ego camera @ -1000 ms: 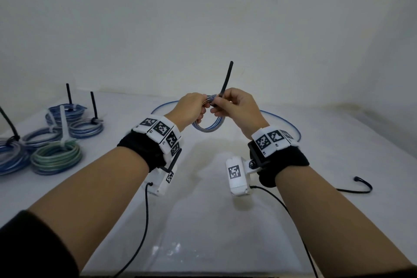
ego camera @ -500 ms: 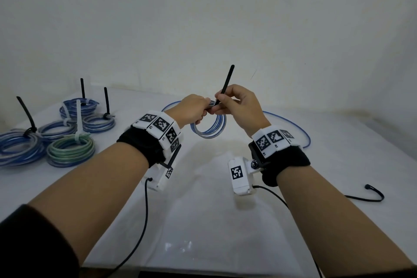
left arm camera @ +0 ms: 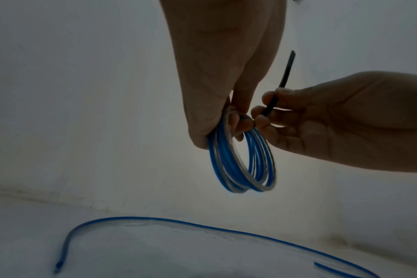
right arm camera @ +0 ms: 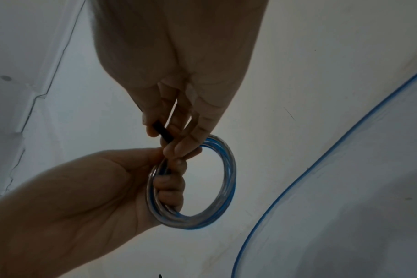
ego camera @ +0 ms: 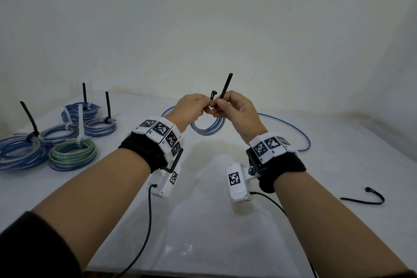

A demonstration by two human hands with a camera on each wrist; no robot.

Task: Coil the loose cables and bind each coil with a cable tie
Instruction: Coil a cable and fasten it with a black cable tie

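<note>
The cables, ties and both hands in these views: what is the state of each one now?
Blue coil: held in the air, not yet bound.
Black cable tie: around the coil, tail up, head not yet closed.
Left hand: grips the coil.
Right hand: pinches the tie tail.
Loose blue cable: uncoiled on the table.
Five coils at left: tied.
Spare black tie: lying unused.

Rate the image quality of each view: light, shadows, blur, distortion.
Head view: even soft light, sharp, faint arm shadows and glare on the table, wide-angle bending at the edges. Left wrist view: dim, backlit, left hand in shade, the coil still clear. Right wrist view: dim, right hand dark, coil slightly soft.
</note>
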